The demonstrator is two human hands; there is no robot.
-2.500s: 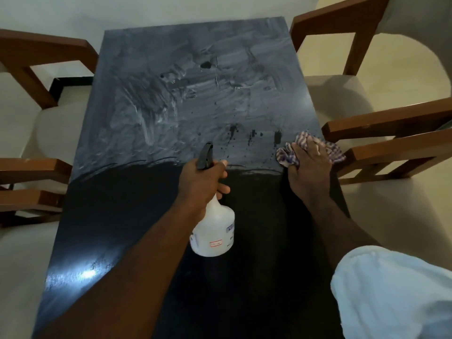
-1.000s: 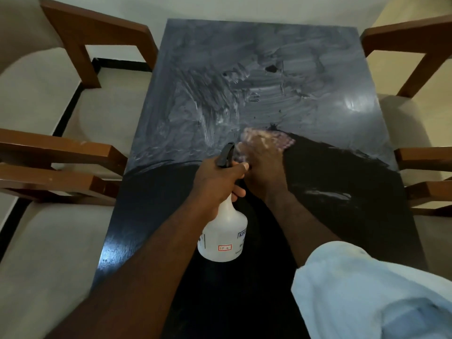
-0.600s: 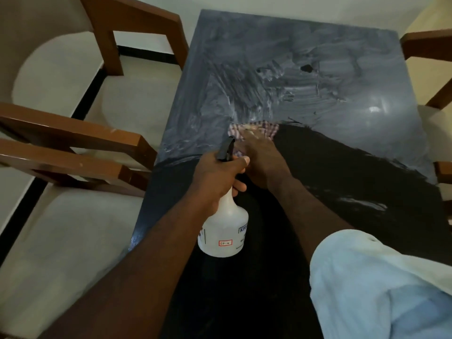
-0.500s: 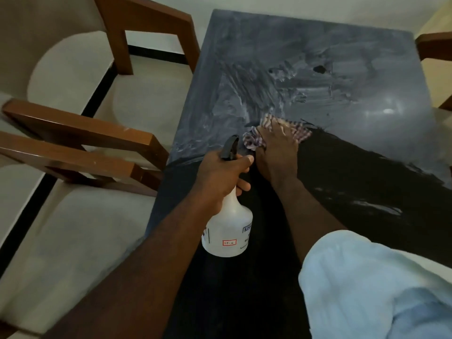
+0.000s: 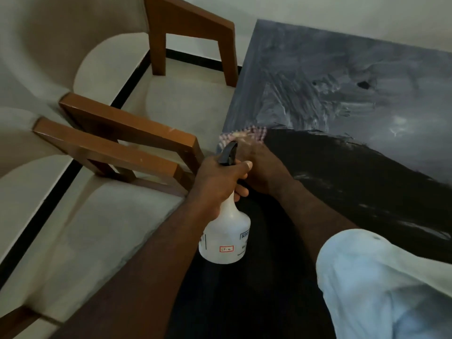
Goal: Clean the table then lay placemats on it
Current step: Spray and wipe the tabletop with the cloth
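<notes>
The dark table (image 5: 342,182) is smeared grey-white with cleaner over its far half and wiped black in the near half. My left hand (image 5: 217,182) grips the neck of a white spray bottle (image 5: 226,238) with a black trigger, held just above the table's near left part. My right hand (image 5: 264,170) presses flat on a checked cloth (image 5: 247,134) at the table's left edge; the hand and cloth are blurred, and the bottle's trigger partly hides them. No placemats are in view.
Two cream upholstered chairs with brown wooden arms (image 5: 127,135) stand close along the table's left side. A pale wall lies beyond the far table edge. My white sleeve (image 5: 381,285) covers the lower right.
My right hand has swept the cloth leftward across the table to its left edge, widening the wiped black area. The view has turned left. The left hand keeps holding the bottle.
</notes>
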